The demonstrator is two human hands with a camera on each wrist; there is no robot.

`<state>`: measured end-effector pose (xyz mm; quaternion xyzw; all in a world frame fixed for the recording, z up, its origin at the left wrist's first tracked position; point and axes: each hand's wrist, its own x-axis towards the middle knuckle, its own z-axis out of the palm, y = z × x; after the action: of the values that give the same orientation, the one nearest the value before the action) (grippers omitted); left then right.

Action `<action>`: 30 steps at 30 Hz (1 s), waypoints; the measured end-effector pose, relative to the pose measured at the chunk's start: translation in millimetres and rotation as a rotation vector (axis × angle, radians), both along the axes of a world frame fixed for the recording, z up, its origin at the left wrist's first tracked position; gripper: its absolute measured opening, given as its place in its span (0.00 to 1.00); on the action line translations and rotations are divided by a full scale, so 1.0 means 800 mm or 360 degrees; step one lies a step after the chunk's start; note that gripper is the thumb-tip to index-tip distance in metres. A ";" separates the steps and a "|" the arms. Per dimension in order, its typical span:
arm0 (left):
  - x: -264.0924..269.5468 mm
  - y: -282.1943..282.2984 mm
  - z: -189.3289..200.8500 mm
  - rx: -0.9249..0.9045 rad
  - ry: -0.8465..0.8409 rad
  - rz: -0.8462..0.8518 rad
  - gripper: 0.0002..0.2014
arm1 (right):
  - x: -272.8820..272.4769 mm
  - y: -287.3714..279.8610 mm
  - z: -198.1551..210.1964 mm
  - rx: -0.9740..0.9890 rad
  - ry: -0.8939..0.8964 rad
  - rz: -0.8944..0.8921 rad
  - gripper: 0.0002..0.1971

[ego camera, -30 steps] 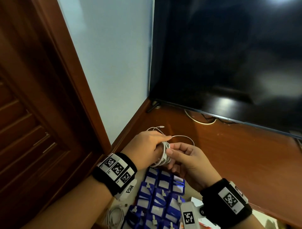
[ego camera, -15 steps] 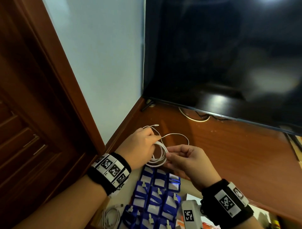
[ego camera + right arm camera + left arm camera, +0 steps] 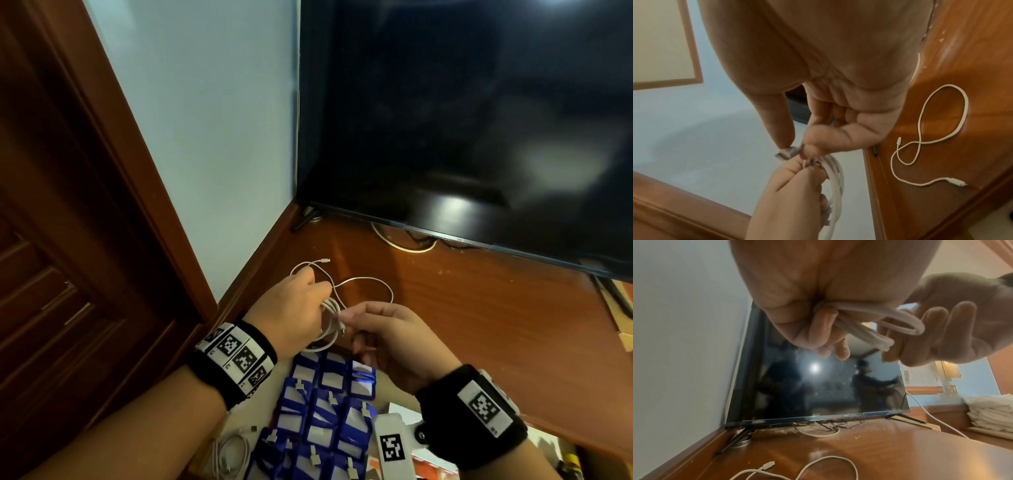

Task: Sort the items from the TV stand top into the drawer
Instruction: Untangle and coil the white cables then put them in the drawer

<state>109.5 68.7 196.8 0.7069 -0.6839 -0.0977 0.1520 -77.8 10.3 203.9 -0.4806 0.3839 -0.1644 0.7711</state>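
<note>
Glossy reddish-brown wooden TV stand top (image 3: 479, 318), black television (image 3: 462, 120) standing at its back, loose white cable (image 3: 931, 139) lying looped on the wood

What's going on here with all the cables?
A person is tidying a TV stand. Their left hand grips a coiled white cable, while the right hand pinches its plug end. A second white cable lies loose on the stand top. Below, the open drawer holds blue badge holders.

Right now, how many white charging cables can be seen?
3, possibly more hidden. One coiled white cable is held between the left hand and right hand; one loose white cable lies on the wooden TV stand top; one coiled bundle sits in the drawer below.
</note>
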 end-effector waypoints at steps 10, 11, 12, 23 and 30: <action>-0.004 0.000 0.018 -0.0010 0.0367 -0.0114 0.06 | 0.002 0.011 -0.019 -0.0482 -0.0257 -0.0174 0.13; -0.004 0.000 0.019 -0.0010 0.0419 -0.0123 0.07 | 0.003 0.012 -0.020 -0.0536 -0.0255 -0.0204 0.12; -0.003 0.000 0.019 -0.0012 0.0460 -0.0131 0.08 | 0.004 0.013 -0.020 -0.0617 -0.0238 -0.0230 0.11; 0.018 0.017 0.023 0.0103 0.0936 -0.0163 0.10 | 0.007 0.007 -0.030 -0.1446 0.0376 -0.0104 0.17; 0.042 0.048 -0.012 0.0176 0.1033 -0.0090 0.13 | 0.017 0.020 -0.061 -0.1262 0.0286 0.0135 0.03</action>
<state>142.8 107.4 187.5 0.6268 -0.6127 -0.3590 0.3206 -64.1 26.4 155.4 -0.7685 0.3365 -0.2250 0.4955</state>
